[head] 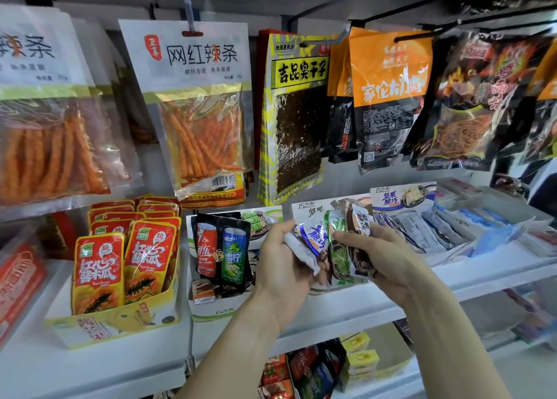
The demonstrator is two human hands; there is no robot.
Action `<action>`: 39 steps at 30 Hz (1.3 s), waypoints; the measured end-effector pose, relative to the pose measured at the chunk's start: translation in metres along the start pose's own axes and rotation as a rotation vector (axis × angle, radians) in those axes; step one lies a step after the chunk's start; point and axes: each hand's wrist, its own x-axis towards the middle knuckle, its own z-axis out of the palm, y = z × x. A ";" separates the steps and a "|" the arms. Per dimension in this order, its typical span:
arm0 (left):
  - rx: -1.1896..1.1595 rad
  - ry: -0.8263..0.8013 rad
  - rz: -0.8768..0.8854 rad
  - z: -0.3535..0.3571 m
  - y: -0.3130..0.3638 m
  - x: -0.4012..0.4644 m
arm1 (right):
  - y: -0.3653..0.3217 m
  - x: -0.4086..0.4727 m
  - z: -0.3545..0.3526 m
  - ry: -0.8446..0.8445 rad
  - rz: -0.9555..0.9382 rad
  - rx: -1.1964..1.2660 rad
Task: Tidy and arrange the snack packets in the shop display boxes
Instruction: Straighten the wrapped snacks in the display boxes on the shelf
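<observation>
Both my hands hold a fan of small snack packets above the middle white display box (pixel 319 207) on the shelf. My left hand (pixel 278 258) grips a white and blue packet (pixel 313 239). My right hand (pixel 376 249) is closed on a green packet (pixel 337 248) and a brown packet (pixel 358 242). The box to the left (pixel 211 308) holds a black packet with cola and soda cans (pixel 221 252) and a small brown packet. The box to the right (pixel 401 198) is filled with blue-white packets (pixel 422 229).
A yellow box of red papaya packets (pixel 126 263) stands at the left of the white shelf (pixel 361 305). Large snack bags hang on hooks above, among them spicy sticks (pixel 199 112) and an orange bag (pixel 388 94). More goods (pixel 319 368) sit on the shelf below.
</observation>
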 end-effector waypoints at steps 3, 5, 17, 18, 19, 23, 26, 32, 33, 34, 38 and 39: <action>0.016 0.014 0.016 0.001 -0.006 0.002 | 0.000 0.001 0.002 0.059 0.020 -0.006; 0.029 0.050 0.001 0.002 -0.005 0.003 | -0.003 -0.001 0.003 0.073 0.030 -0.001; 0.741 0.099 0.420 0.003 -0.027 0.003 | 0.003 0.014 0.002 0.358 0.077 -0.063; 0.710 0.113 0.406 0.006 -0.031 0.004 | 0.006 0.016 0.004 0.404 0.046 -0.065; 0.697 0.133 0.387 0.008 -0.033 0.005 | 0.008 0.018 0.007 0.445 0.011 -0.062; 0.623 0.240 0.323 0.012 -0.028 0.007 | 0.002 0.020 0.004 0.466 -0.020 -0.056; 0.514 0.315 0.251 0.003 -0.011 0.001 | -0.006 0.024 -0.027 0.500 0.004 -0.230; 0.486 0.382 0.186 -0.017 0.004 -0.016 | -0.014 0.035 -0.046 0.469 0.082 -0.800; 0.471 0.375 0.168 -0.020 0.004 -0.019 | -0.014 0.039 -0.043 0.485 0.069 -0.860; 0.447 0.372 0.148 -0.021 0.004 -0.022 | -0.013 0.043 -0.040 0.503 0.038 -0.911; 0.346 0.327 0.016 -0.023 -0.002 -0.032 | 0.002 0.062 -0.025 0.483 0.013 -0.908; 0.307 0.300 -0.017 -0.021 -0.004 -0.035 | 0.006 0.065 -0.023 0.466 0.026 -0.889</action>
